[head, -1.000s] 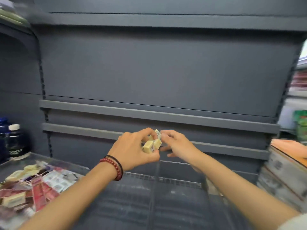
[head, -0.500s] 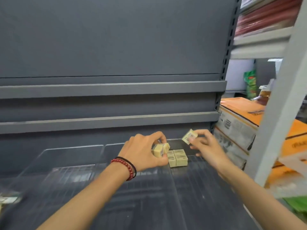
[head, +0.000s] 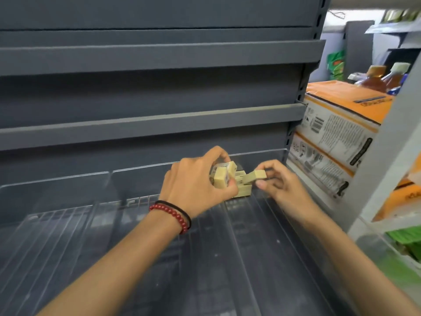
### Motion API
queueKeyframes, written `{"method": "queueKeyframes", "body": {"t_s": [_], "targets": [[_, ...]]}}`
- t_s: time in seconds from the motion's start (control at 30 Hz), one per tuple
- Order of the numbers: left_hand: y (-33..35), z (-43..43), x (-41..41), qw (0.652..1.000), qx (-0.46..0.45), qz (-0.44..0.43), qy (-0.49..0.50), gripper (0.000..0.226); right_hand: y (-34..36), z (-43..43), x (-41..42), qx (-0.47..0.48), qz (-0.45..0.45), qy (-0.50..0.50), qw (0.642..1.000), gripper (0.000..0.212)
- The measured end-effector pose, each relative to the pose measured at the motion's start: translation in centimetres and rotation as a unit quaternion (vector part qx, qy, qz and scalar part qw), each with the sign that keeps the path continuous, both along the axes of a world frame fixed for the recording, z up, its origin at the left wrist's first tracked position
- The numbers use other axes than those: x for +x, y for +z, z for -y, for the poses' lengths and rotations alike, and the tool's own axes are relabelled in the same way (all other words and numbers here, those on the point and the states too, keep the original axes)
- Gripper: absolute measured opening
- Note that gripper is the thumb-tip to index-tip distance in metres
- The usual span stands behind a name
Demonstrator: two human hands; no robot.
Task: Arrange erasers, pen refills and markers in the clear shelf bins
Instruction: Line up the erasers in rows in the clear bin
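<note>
My left hand [head: 196, 185], with a red bead bracelet at the wrist, grips a small bunch of cream erasers [head: 220, 179] above the back of the rightmost clear bin [head: 280, 224]. My right hand [head: 279, 181] pinches one cream eraser [head: 255, 175] just over a short stack of erasers [head: 243, 190] lying at the bin's back. The stack is partly hidden behind my left fingers.
Clear dividers [head: 241, 252] split the shelf tray into lanes; a second clear bin [head: 57, 192] lies to the left. Grey shelf rails [head: 148, 124] run behind. Orange and white cartons [head: 337, 124] are stacked at the right, with bottles [head: 373, 76] on top and a white upright [head: 387, 142] in front.
The view swung right and down, from the packets at the left to the right bin. My right hand came from beside my left hand down to the stack with one eraser.
</note>
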State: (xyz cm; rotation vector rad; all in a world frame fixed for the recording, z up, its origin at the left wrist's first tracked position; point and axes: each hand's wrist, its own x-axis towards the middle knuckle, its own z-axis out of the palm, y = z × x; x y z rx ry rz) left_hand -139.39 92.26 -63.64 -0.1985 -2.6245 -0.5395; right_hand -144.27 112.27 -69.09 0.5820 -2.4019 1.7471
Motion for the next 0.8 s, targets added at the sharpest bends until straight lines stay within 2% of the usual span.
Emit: {"method": "queueKeyframes", "body": {"t_s": [0.1,0.3,0.43,0.6,0.7,0.8], "targets": [[-0.5,-0.2,0.0,1.0,0.021,0.008,0.0,0.033,0.4,-0.6,0.1,0.032,-0.012,0.057,0.998,0.025],[-1.1,-0.6,0.2,0.999,0.045,0.01,0.017,0.03,-0.7,-0.8,0.0,0.187,-0.029,0.094,0.978,0.036],[-1.6,-0.7,0.3,0.998,0.039,0.033,0.028,0.027,-0.8,-1.4,-0.1,0.204,-0.028,0.068,0.976,0.038],[-2.3,-0.7,-0.1,0.993,0.093,0.069,0.007,0.02,-0.8,-1.8,-0.1,0.211,0.015,0.07,0.975,0.04],[-2.3,-0.4,-0.2,0.994,0.09,0.064,0.0,0.021,-0.8,-2.0,-0.3,0.199,0.037,0.059,0.977,0.021],[-2.2,-0.3,-0.4,0.994,0.089,0.06,0.003,0.017,-0.7,-2.1,-0.2,0.234,0.07,0.039,0.969,0.03]]}}
